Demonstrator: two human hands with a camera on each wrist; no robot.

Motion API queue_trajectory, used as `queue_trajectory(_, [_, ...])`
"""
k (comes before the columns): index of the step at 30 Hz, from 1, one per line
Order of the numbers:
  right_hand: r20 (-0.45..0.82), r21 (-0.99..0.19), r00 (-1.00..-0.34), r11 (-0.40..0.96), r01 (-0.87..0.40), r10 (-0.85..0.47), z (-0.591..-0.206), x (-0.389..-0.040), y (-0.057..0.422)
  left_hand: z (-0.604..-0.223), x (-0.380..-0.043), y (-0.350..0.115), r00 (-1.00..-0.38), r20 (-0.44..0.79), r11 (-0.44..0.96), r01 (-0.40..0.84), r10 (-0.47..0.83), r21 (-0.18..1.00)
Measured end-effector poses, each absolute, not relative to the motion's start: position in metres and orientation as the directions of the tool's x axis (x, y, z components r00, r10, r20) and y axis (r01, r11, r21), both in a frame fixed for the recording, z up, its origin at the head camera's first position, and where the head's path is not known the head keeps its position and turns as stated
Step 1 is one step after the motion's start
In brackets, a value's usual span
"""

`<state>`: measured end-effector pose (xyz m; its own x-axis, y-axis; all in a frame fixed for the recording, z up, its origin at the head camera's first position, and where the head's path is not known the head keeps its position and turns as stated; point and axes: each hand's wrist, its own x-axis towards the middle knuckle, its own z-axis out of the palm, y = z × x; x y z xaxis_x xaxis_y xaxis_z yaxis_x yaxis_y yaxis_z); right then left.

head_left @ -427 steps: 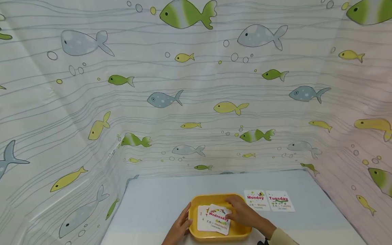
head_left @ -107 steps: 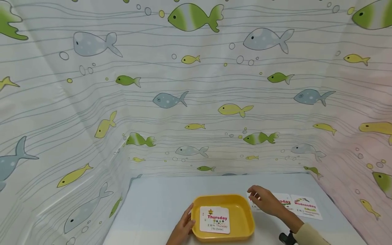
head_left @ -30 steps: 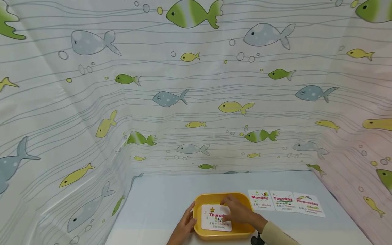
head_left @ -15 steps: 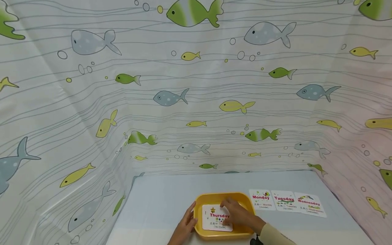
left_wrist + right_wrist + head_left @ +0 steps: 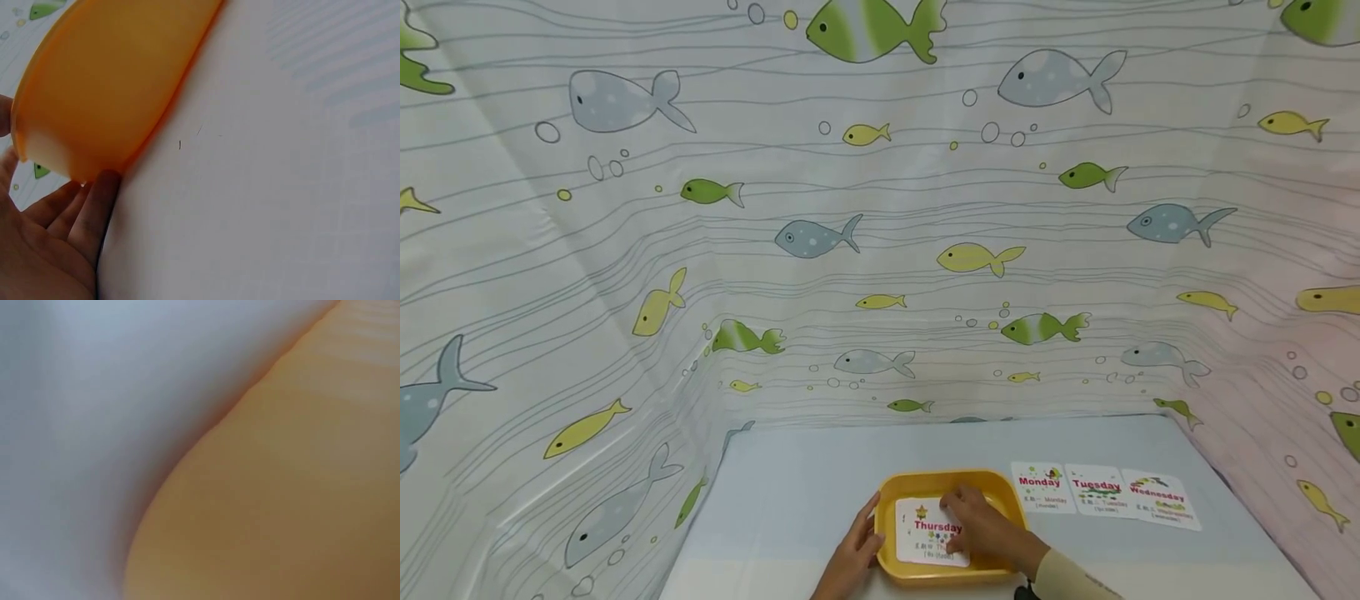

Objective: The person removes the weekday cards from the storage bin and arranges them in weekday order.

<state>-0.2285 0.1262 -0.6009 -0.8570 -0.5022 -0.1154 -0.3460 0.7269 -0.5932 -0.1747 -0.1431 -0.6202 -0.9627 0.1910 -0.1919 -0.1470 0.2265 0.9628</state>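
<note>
My left hand point(image 5: 853, 550) holds the left end of a yellow plastic tray point(image 5: 891, 573); the left wrist view shows its fingers point(image 5: 94, 219) against the tray's outer wall. Inside the tray, toward its left side, lies a white card printed "Thursday" point(image 5: 917, 546) with a star picture. My right hand point(image 5: 981, 525) reaches in over the tray's right side, thumb and fingertips pinching the card's right part and covering some of its print. Only the tray's wall point(image 5: 262, 500), blurred, fills the right wrist view, where the hand is out of sight.
Right of the tray lie three cards in a row on the pale table point(image 5: 790, 500): "Monday" point(image 5: 1041, 498), "Tuesday" point(image 5: 1095, 500) and "Wednesday" point(image 5: 1161, 508), the last two meeting at their edges. A fish-patterned sheet point(image 5: 880, 333) hangs behind and along both sides.
Wednesday has left the tray for the row's right end, uncovering Thursday. My right hand has since returned from the row to the tray and closed onto the Thursday card. The left stays put.
</note>
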Motion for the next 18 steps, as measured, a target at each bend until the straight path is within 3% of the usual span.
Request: queue_trajectory(18, [-0.105,-0.555,-0.880,0.762,-0.334,-0.462,-0.5969,-0.2254,0.1233,-0.6206,-0.1747,-0.1459,-0.962,-0.181,0.203,-0.139,0.206,0.969])
